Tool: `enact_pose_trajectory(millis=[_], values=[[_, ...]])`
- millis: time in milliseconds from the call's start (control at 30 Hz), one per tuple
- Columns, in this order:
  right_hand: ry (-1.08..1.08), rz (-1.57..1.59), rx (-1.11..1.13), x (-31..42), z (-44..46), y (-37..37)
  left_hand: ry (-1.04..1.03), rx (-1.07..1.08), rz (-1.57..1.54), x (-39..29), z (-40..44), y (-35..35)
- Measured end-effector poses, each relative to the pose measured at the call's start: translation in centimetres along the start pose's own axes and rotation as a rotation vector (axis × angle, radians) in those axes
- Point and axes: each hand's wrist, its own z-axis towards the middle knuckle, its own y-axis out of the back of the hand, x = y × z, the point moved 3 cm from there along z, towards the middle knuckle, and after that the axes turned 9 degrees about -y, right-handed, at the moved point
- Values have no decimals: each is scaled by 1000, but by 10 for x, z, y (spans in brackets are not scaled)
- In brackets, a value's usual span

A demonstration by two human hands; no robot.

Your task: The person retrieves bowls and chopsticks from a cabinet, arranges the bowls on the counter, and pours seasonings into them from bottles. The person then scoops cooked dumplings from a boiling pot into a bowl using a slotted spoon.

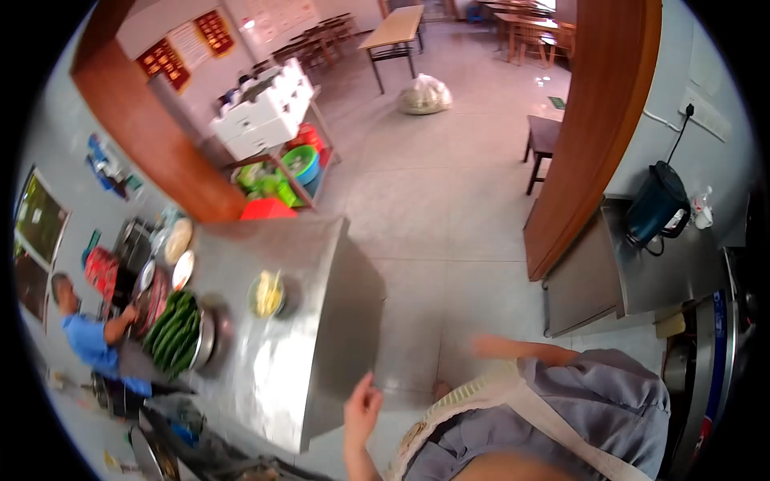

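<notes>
My left hand (365, 405) is in the air beside the near side of the steel counter (265, 385). Its fingers are loosely bent and partly apart, with nothing in them. In front of my apron (469, 393) is my right hand (493, 346), smeared by motion; its fingers cannot be made out and no object shows in it. On the counter, a small bowl (267, 295) holds pale yellow pieces. Farther left, long green vegetables that look like cucumbers (172, 333) fill a metal basin (207, 341).
Another person in a blue shirt (88, 341) works at the counter's far side. A doorway with wooden frames (593, 136) leads to a room with tables (393, 28) and a white sack (425, 94). Right, a kettle (659, 204) stands on a steel cabinet (581, 297).
</notes>
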Motion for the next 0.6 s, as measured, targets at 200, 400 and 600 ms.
enact_pose_trajectory(millis=[200,400,600], values=[[-1314,-71,165,-216,-152,44,-877,316,-414,-271,280,-52],[-1771,459,282,-325,-131,97,-1355,412,-669,-384,485,-142],[-1015,124,155,-462,127,295,-1432,367,-651,-450,679,-213]])
